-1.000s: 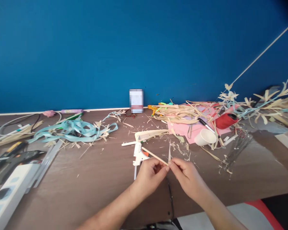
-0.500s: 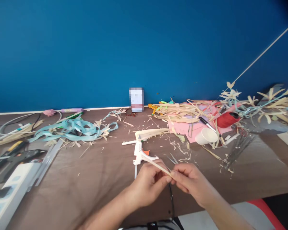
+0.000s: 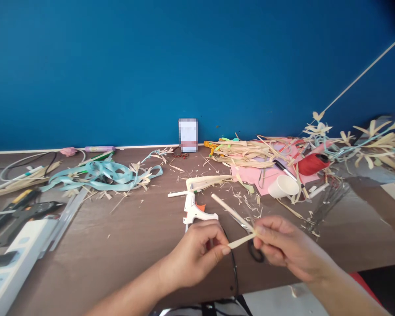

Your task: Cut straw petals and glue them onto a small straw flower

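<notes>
narrow pale straw-coloured fibre strip (image 3: pixel 242 241), right of white plastic glue gun with orange trigger (image 3: pixel 191 210), clamped between left hand (image 3: pixel 199 250) fingers and right hand (image 3: pixel 285 245) fingers at its bend, probably folding step, next needs firm pinch.

The white panel (image 3: pixel 188 135) is blurred; the scissors (image 3: pixel 257 260) are partly hidden by the right hand (image 3: pixel 283 243); the power strip (image 3: pixel 29 248) is cropped at left.

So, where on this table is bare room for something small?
Between the power strip and the left hand; also along the table's front edge, right of the right hand. Crowded at back right: pale strips, red spool, white cup.
</notes>
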### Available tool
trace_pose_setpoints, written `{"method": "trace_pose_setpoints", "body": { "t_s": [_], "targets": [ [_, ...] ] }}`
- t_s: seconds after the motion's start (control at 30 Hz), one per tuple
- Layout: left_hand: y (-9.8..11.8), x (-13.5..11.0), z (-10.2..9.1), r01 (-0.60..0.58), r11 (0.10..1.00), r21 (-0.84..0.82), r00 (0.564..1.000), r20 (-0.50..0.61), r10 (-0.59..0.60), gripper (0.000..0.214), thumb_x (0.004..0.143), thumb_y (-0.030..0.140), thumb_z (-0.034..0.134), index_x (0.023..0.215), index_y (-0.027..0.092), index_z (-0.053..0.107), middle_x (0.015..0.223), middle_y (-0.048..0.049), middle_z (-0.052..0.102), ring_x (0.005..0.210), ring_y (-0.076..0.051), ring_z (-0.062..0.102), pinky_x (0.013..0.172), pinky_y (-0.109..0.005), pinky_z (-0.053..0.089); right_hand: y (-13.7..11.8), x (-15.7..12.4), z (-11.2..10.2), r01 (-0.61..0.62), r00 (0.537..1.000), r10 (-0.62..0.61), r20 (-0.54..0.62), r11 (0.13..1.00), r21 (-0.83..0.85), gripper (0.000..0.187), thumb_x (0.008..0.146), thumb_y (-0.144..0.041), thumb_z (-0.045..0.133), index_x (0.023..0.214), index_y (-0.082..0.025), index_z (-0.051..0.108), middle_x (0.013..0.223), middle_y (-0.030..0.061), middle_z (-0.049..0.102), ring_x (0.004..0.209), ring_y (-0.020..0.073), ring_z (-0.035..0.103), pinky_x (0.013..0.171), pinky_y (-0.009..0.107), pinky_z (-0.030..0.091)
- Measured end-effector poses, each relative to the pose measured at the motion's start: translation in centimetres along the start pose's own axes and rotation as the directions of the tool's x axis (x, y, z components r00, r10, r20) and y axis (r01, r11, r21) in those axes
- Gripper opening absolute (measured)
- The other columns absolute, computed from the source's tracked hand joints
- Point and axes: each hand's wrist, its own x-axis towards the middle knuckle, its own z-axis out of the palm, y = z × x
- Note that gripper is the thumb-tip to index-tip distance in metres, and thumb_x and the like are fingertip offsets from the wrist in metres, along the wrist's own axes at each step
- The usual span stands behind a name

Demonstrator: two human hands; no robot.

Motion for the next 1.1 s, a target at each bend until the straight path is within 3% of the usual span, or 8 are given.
{"method": "trace_pose_setpoints", "body": {
  "t_s": [0.1,0.2,0.37,0.53,0.57,0.67,0.73,1.1],
  "targets": [
    [-1.6,0.4,0.3,0.185,0.931,-0.315,0.977,-0.041,-0.208,0.019,0.071,0.030,0.060,0.062,0.015,0.054,0.057,0.0020,0.045,0.053,-0.008,0.038,0.048,-0.020,0.031,-0.4,0.9,-2.5,0.178,0.938,-0.218,-0.269,0.970,-0.166,0.036,0.069,-0.052,0.054,0.061,-0.017,0.052,0.039,-0.0097,0.029,0.033,0.0036,0.019,0.035,0.019,0.012],
    [-3.0,0.7,0.5,0.290,0.742,-0.604,0.918,-0.042,-0.394,0.019,0.065,0.030,0.065,0.063,0.014,0.056,0.058,0.0019,0.046,0.054,-0.008,0.039,0.043,-0.017,0.032,0.7,2.1,-5.1,0.186,0.769,-0.458,-0.446,0.828,-0.528,0.031,0.076,-0.047,0.047,0.067,-0.018,0.055,0.043,-0.0070,0.035,0.036,0.0078,0.031,0.038,0.021,0.023],
    [-3.5,1.0,0.8,0.293,0.596,-0.747,0.886,-0.022,-0.463,0.020,0.060,0.026,0.070,0.069,0.013,0.059,0.057,0.0022,0.047,0.053,-0.007,0.042,0.038,-0.015,0.032,4.7,4.5,-7.5,-0.086,0.679,-0.675,-0.289,0.317,-0.944,0.022,0.080,-0.032,0.043,0.082,-0.018,0.060,0.069,0.0052,0.062,0.063,0.0196,0.057,0.059,0.029,0.040],
    [-3.1,1.4,1.4,0.231,0.637,-0.736,0.901,-0.085,-0.426,0.020,0.062,0.025,0.068,0.076,0.014,0.058,0.062,0.0022,0.048,0.054,-0.007,0.043,0.039,-0.014,0.034,6.0,4.8,-7.7,-0.150,0.598,-0.780,-0.184,0.116,-0.982,0.027,0.081,-0.026,0.040,0.098,-0.014,0.057,0.095,0.0128,0.059,0.089,0.0246,0.055,0.077,0.033,0.041],
    [-3.1,1.5,1.5,0.219,0.649,-0.729,0.901,-0.104,-0.421,0.021,0.063,0.025,0.068,0.078,0.015,0.059,0.065,0.0021,0.048,0.055,-0.007,0.043,0.039,-0.014,0.035,6.1,4.3,-7.5,-0.152,0.623,-0.757,-0.198,0.131,-0.980,0.025,0.081,-0.029,0.042,0.093,-0.015,0.057,0.092,0.0115,0.060,0.086,0.0240,0.056,0.075,0.033,0.041],
    [-3.1,1.8,1.7,0.202,0.661,-0.723,0.898,-0.133,-0.420,0.030,0.064,0.026,0.067,0.091,0.016,0.059,0.067,0.0023,0.047,0.057,-0.008,0.044,0.040,-0.015,0.036,6.6,2.6,-6.7,-0.146,0.820,-0.515,-0.248,0.230,-0.962,0.017,0.076,-0.037,0.049,0.077,-0.022,0.056,0.075,0.0030,0.061,0.066,0.0192,0.059,0.058,0.028,0.042],
    [-3.0,1.9,1.8,0.204,0.645,-0.736,0.899,-0.120,-0.421,0.035,0.065,0.025,0.066,0.098,0.018,0.059,0.067,0.0022,0.046,0.058,-0.008,0.045,0.040,-0.014,0.037,7.3,1.7,-6.2,-0.161,0.888,-0.386,-0.251,0.249,-0.955,0.014,0.071,-0.036,0.055,0.076,-0.023,0.054,0.075,0.0008,0.062,0.065,0.0188,0.059,0.054,0.027,0.040],
    [-2.5,2.2,1.8,0.203,0.548,-0.812,0.918,-0.037,-0.396,0.041,0.068,0.021,0.062,0.108,0.021,0.055,0.071,0.0008,0.045,0.059,-0.008,0.045,0.040,-0.014,0.040,8.8,1.1,-4.2,-0.189,0.917,-0.334,-0.217,0.115,-0.975,0.005,0.074,-0.022,0.049,0.077,-0.020,0.052,0.082,0.0043,0.061,0.066,0.0195,0.061,0.052,0.026,0.035]
  ]
}}
